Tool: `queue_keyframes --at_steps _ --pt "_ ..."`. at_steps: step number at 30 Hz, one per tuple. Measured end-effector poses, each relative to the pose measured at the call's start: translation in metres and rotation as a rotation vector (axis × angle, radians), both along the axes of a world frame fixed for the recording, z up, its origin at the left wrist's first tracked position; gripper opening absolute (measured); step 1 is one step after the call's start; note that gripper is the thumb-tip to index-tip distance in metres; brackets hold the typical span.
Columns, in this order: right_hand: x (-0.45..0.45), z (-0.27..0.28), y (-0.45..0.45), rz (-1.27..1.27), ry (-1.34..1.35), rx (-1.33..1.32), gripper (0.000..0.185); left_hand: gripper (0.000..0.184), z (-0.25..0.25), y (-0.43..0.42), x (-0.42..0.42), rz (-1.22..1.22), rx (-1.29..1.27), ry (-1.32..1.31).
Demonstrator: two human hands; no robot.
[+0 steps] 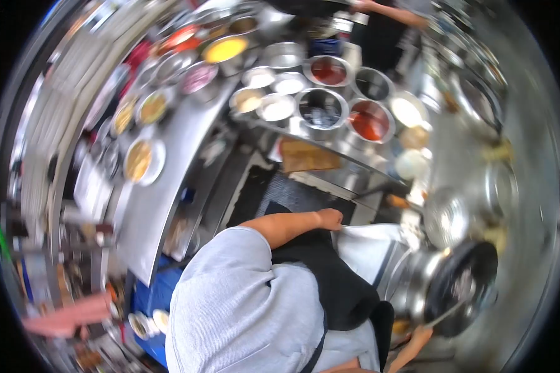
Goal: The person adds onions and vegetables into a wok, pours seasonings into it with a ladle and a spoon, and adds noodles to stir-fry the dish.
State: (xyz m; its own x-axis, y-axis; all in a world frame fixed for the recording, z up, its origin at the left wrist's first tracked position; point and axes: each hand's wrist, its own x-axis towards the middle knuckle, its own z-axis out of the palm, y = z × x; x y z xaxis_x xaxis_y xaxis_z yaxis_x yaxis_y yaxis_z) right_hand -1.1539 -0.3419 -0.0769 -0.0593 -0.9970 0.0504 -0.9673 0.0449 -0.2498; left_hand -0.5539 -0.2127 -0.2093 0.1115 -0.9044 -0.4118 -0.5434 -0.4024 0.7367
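Observation:
My left hand (331, 219) is closed in a fist in front of my black apron (330, 280). It lies at the corner of a pale, flat surface (370, 245); whether it grips anything I cannot make out. At the lower right, my right hand (422, 336) is wrapped round the pale handle of a long-handled cooking tool (447, 316). The tool's far end reaches into a dark wok (445, 280), where some pale, blurred food (463, 286) lies. The tool's head is too blurred to name.
Metal pots with red liquid (368, 121) and several bowls stand on a counter ahead to the left. Behind, a steel worktable (162, 180) carries a plate of yellowish food (139, 160). Another person's arm (395, 13) shows at the top. A metal colander-like bowl (447, 217) sits near the wok.

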Motion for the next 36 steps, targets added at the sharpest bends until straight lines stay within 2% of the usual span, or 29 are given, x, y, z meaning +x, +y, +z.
queue_keyframes --at_steps 1,2,3,6,8,9,10,11,13,14,15,16,17,20,25,30,33,36 --pt "-0.014 -0.015 -0.015 -0.19 -0.088 0.149 0.025 0.027 0.005 0.022 0.011 0.112 -0.058 0.021" --pt "-0.061 -0.049 -0.036 0.034 0.071 0.019 0.021 0.024 0.012 0.045 0.02 0.213 -0.123 0.038" --pt "-0.066 -0.061 -0.051 -0.069 -0.085 0.13 0.017 0.021 0.016 0.062 0.031 0.292 -0.19 0.052" --pt "0.014 -0.002 -0.05 -0.333 0.14 0.246 0.012 0.018 0.028 0.128 0.082 0.725 -0.325 -0.044" --pt "0.022 -0.005 -0.053 -0.321 0.108 0.237 0.013 0.016 0.034 0.178 0.132 0.968 -0.416 -0.046" --pt "0.027 -0.006 -0.053 -0.312 0.086 0.245 0.013 0.015 0.053 0.207 0.156 1.117 -0.455 0.213" --pt "0.034 -0.007 -0.054 -0.302 0.069 0.251 0.014 0.016 0.09 0.227 0.175 1.318 -0.44 0.333" --pt "0.041 -0.007 -0.055 -0.297 0.057 0.254 0.014 0.013 0.1 0.246 0.2 1.521 -0.557 0.43" --pt "0.059 -0.008 -0.053 -0.295 0.035 0.271 0.015 0.016 0.114 0.284 0.262 1.784 -0.64 0.498" --pt "0.07 -0.01 -0.051 -0.305 0.012 0.266 0.016 0.019 0.108 0.307 0.3 1.82 -0.645 0.497" --pt "0.078 -0.01 -0.049 -0.308 0.0 0.274 0.016 0.021 0.118 0.319 0.321 1.937 -0.889 0.593" --pt "0.087 -0.009 -0.046 -0.314 -0.01 0.279 0.017 0.027 0.101 0.341 0.356 1.862 -1.004 0.598" --pt "0.094 -0.009 -0.045 -0.317 -0.018 0.283 0.018 0.031 0.11 0.349 0.378 1.948 -1.071 0.627" --pt "0.114 -0.008 -0.039 -0.339 -0.049 0.302 0.02 0.023 0.122 0.367 0.44 2.125 -1.132 0.642" --pt "0.137 -0.001 -0.033 -0.368 -0.102 0.32 0.023 0.032 0.094 0.391 0.51 2.242 -1.196 0.703" --pt "0.131 0.004 -0.031 -0.399 -0.162 0.334 0.027 0.037 0.092 0.388 0.527 2.249 -1.219 0.665" --pt "0.122 0.001 -0.032 -0.421 -0.2 0.343 0.03 0.039 0.096 0.388 0.536 2.285 -1.186 0.541" --pt "0.107 -0.005 -0.035 -0.436 -0.239 0.348 0.032 0.04 0.097 0.389 0.537 2.224 -1.248 0.546"
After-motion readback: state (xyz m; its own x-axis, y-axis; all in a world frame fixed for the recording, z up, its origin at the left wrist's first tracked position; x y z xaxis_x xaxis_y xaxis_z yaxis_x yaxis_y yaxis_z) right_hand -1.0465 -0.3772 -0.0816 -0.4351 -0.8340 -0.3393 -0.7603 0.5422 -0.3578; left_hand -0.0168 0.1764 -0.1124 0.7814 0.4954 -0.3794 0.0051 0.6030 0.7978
